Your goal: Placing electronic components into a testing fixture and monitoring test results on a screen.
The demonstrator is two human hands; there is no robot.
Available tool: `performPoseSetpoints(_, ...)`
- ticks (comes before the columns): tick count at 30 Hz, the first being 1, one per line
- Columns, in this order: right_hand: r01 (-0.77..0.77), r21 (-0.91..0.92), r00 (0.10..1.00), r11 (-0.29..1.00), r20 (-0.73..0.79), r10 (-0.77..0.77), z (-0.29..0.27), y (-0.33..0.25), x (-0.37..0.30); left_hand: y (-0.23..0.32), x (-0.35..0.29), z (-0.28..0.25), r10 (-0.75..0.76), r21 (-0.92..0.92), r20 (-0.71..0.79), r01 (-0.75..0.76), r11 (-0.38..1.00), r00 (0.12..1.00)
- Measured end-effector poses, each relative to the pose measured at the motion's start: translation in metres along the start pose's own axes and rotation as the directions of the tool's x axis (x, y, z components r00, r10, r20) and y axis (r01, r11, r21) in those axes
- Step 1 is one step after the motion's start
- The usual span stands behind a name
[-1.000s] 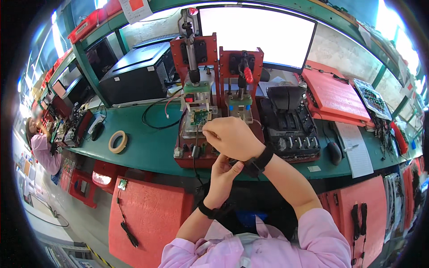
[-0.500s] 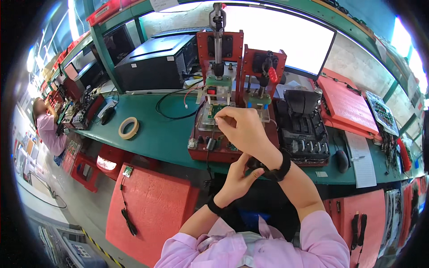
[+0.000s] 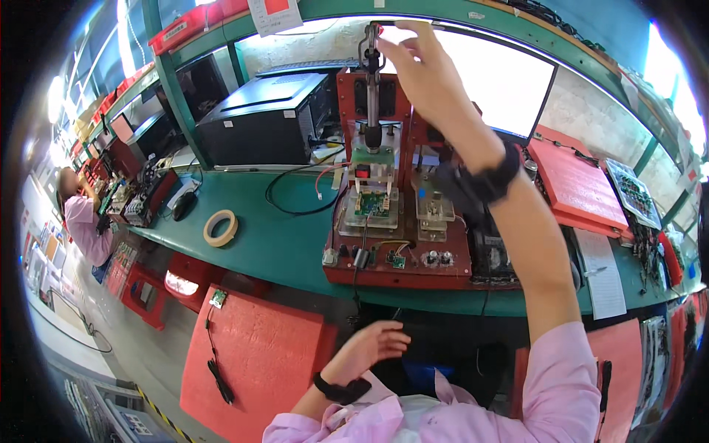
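Note:
My right hand (image 3: 427, 70) is raised at the upright toggle clamp (image 3: 372, 55) of the red test fixture (image 3: 399, 275). Its thumb and fingers are apart beside the clamp's red-tipped lever; contact is unclear. Below the clamp, a small green circuit board (image 3: 373, 203) lies on a clear plate, under the press head (image 3: 371, 171). A dark cable with a cylindrical ferrite core (image 3: 360, 258) runs from the board over the fixture's front. Low in front of the bench, my left hand (image 3: 369, 347) is open and holds nothing.
A roll of tape (image 3: 220, 228) lies on the green bench (image 3: 258, 247). Behind it stands a black computer case (image 3: 255, 136). Red foam sheets (image 3: 251, 354) at lower left carry another board with a cable. A monitor (image 3: 509, 74) stands behind the fixture; another person (image 3: 85, 225) sits far left.
My right hand has gone up from the circuit board to the clamp lever. My left hand has moved down and away from beneath my right wrist, its fingers now stretched out.

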State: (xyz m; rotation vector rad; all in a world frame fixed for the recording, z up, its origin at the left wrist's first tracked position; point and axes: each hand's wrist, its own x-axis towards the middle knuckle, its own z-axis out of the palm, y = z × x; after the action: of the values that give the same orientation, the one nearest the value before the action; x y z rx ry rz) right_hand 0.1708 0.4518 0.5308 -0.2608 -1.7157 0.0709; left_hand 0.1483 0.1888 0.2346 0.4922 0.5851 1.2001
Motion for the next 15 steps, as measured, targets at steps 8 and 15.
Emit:
performPoseSetpoints(8, -0.183, 0.733, 0.974, 0.655, 0.045, 0.223, 0.03, -0.028, 0.028, -0.061, 0.01, -0.065, 0.157, -0.743, -0.277, -0.315, 0.59, 0.948)
performPoseSetpoints(15, -0.108, 0.568, 0.994, 0.816, 0.054, 0.093, 0.023, -0.056, -0.015, -0.043, 0.026, -0.142, 0.348, -0.76, -0.366, -0.493, 0.423, 0.863)
